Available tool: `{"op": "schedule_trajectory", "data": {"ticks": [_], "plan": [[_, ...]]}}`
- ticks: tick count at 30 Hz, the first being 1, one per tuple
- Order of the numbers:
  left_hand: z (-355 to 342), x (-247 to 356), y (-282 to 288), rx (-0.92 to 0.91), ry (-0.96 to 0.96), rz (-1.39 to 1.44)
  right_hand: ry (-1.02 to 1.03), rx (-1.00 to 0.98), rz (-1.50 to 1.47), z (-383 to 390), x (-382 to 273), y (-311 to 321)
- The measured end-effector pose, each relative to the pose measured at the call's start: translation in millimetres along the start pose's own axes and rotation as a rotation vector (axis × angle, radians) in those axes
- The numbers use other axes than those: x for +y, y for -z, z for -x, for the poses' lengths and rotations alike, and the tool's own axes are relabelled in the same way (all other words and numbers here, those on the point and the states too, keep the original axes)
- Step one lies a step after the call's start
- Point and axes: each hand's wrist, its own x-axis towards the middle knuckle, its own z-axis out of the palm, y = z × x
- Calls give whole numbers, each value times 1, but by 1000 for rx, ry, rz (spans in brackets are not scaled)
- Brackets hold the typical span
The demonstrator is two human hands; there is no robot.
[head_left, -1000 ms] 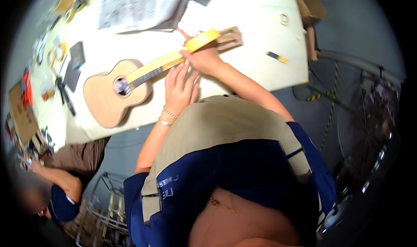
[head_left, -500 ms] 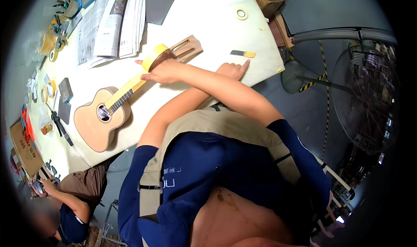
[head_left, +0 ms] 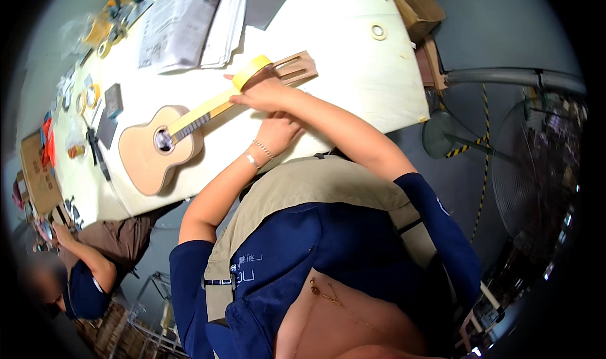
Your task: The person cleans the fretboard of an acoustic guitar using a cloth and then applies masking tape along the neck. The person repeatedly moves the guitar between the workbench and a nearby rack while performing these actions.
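An unfinished pale-wood ukulele [head_left: 144,145] lies slantwise on the table, body to the left and slotted headstock [head_left: 302,68] to the upper right. Yellow tape covers part of its neck. My right hand [head_left: 262,94] is closed round the neck just below the headstock. A yellow tape roll [head_left: 251,72] sits over that hand's fingers, one fingertip showing past it. Under my right forearm, my left hand [head_left: 279,131] is closed beside the neck; whatever its curled fingers hold is hidden. A bracelet is on the left wrist.
The pale table [head_left: 360,100] also bears newspapers [head_left: 180,27], a dark grey sheet [head_left: 264,6], a small tape roll [head_left: 378,31] and a grey block [head_left: 113,100]. Cardboard boxes [head_left: 413,5] stand at its far right corner. A large fan [head_left: 536,169] is at right; another person [head_left: 95,264] works at lower left.
My left hand has drawn back leftward from beyond my right forearm to beside the neck. The black-and-yellow strip near it no longer shows on the table. My right hand stays on the neck.
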Motion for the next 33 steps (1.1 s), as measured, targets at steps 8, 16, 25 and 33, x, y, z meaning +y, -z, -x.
{"op": "schedule_trajectory", "data": {"ticks": [8, 16, 25, 33], "plan": [[61, 0, 29, 272, 368, 21, 23, 43, -93, 4, 1, 2], [56, -8, 9, 185, 635, -243, 95, 75, -94, -4, 13, -9], [61, -20, 59, 822, 868, 860, 170, 200, -136, -3, 7, -17], [44, -39, 61, 628, 916, 671, 189, 275, -148, -7, 10, -18]]}}
